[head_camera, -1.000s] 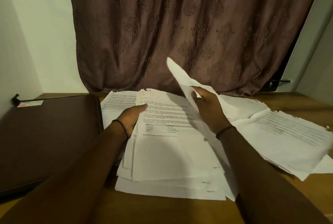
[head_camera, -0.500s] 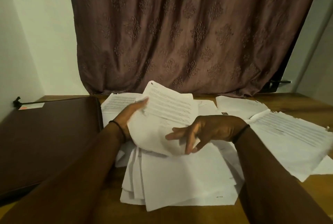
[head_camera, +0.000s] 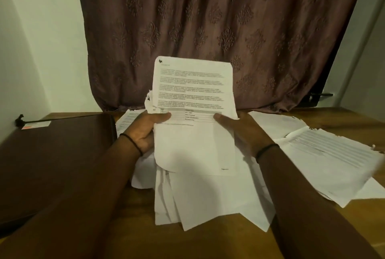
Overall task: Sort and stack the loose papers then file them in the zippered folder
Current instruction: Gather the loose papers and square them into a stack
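Upright, papers (head_camera: 193, 91) sit between left grip (head_camera: 143, 131), right grip (head_camera: 243, 131).

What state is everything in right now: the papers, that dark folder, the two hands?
Held sheets: upright, print facing the camera.
Left hand: grips their left edge.
Right hand: grips their right edge.
Pile below: fanned, uneven.
Papers at right: loose, scattered.
Folder: closed, lying flat.

held sheets (head_camera: 193, 112): we cannot read the blurred print.
left hand (head_camera: 143, 131): we see only the thumb, with the fingers behind the paper.
right hand (head_camera: 245, 131): the same.
folder (head_camera: 52, 164): cut off at the left edge.
right papers (head_camera: 329, 160): blurred and cut off at the right edge.
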A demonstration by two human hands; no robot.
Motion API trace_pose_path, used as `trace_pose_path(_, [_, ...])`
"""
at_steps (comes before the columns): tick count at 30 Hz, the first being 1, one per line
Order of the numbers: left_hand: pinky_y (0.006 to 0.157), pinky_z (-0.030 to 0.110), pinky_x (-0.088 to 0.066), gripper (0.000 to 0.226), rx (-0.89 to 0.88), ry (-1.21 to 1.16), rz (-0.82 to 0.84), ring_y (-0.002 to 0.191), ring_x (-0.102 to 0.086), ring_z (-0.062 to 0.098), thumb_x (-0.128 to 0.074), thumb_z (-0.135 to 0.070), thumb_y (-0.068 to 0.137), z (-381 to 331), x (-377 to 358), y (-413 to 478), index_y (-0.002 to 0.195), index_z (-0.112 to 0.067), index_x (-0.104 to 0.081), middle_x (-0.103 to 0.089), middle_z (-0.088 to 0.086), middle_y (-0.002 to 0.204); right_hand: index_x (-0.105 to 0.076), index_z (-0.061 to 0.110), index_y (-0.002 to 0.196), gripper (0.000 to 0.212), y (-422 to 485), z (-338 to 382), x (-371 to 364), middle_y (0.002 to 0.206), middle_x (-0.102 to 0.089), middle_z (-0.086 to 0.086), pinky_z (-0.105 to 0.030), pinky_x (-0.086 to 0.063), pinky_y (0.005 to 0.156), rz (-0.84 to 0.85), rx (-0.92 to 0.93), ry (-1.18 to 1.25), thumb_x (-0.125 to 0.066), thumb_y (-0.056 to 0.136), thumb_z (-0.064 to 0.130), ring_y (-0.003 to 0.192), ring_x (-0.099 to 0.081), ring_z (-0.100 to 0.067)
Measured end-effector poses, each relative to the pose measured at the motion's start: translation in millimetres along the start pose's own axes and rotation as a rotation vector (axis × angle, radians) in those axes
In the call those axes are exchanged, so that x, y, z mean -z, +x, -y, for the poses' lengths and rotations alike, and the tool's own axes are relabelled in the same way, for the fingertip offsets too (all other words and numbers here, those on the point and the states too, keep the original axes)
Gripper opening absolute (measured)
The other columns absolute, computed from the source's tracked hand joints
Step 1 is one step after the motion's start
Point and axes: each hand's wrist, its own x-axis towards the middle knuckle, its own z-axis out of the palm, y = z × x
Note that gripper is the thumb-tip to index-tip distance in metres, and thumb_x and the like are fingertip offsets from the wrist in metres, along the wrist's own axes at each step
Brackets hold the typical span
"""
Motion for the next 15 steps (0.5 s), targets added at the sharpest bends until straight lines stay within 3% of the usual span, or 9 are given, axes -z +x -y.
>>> trace_pose_path(2, [0.093, 0.044, -0.053, 0.054, -0.049, 0.06, 0.01, 0.119, -0.058, 0.036, -0.053, 0.001, 0.084, -14.6, -12.0, -1.4, 0.138, -0.003, -0.05, -0.057, 0.018, 0.134, -0.057, 0.001, 0.132, 0.045, 4.4, 4.8, -5.5, 0.128, -0.065, -0.012, -0.042, -0.047, 0.105, 0.015, 0.037, -0.009, -0.065, 0.088, -0.005, 0.117, -0.064, -0.026])
trace_pose_path(5, [0.087, 0.044, -0.057, 0.044, -0.132, 0.141, 0.009, 0.11, -0.063, 0.035, -0.054, -0.009, 0.09, -58.8, -36.2, -6.6, 0.134, -0.003, -0.054, -0.06, 0.02, 0.131, -0.059, -0.003, 0.127, 0.042, 13.5, 36.6, -19.1, 0.123, -0.066, -0.017, -0.05, -0.05, 0.101, -0.063, 0.183, 0.049, -0.066, 0.086, -0.009, 0.113, -0.065, -0.033])
trace_pose_path(8, [0.078, 0.038, -0.059, 0.038, -0.261, 0.149, 0.054, 0.102, -0.068, 0.029, -0.059, -0.013, 0.089, -105.7, -59.3, -15.1, 0.125, -0.005, -0.06, -0.068, 0.015, 0.118, -0.063, -0.001, 0.123, 0.038, 17.8, 80.9, -31.1, 0.122, -0.068, -0.015, -0.047, -0.052, 0.097, -0.109, 0.392, -0.011, -0.07, 0.085, -0.002, 0.112, -0.066, -0.032])
trace_pose_path(10, [0.08, 0.036, -0.057, 0.044, -0.333, 0.134, 0.082, 0.103, -0.068, 0.029, -0.066, -0.013, 0.083, -118.8, -66.2, -21.3, 0.126, -0.004, -0.059, -0.068, 0.015, 0.118, -0.064, 0.003, 0.123, 0.04, 14.1, 98.5, -36.9, 0.12, -0.07, -0.01, -0.039, -0.054, 0.093, -0.13, 0.457, -0.059, -0.073, 0.084, 0.003, 0.111, -0.067, -0.026])
trace_pose_path(13, [0.091, 0.035, -0.054, 0.036, -0.364, 0.19, 0.093, 0.111, -0.065, 0.026, -0.061, -0.009, 0.087, -101.3, -58.5, -27.1, 0.124, -0.008, -0.062, -0.068, 0.01, 0.119, -0.064, 0.007, 0.122, 0.041, -1.0, 87.8, -40.0, 0.115, -0.072, -0.004, -0.026, -0.055, 0.084, -0.146, 0.41, -0.059, -0.075, 0.082, 0.004, 0.105, -0.069, -0.018])
trace_pose_path(15, [0.088, 0.029, -0.055, 0.032, -0.353, 0.27, 0.072, 0.105, -0.068, 0.019, -0.06, -0.007, 0.089, -77.0, -44.9, -32.0, 0.12, -0.012, -0.062, -0.072, 0.002, 0.111, -0.065, 0.011, 0.12, 0.041, -11.1, 66.6, -35.6, 0.113, -0.073, 0.001, -0.025, -0.055, 0.09, -0.146, 0.372, -0.094, -0.076, 0.081, 0.005, 0.105, -0.069, -0.014])
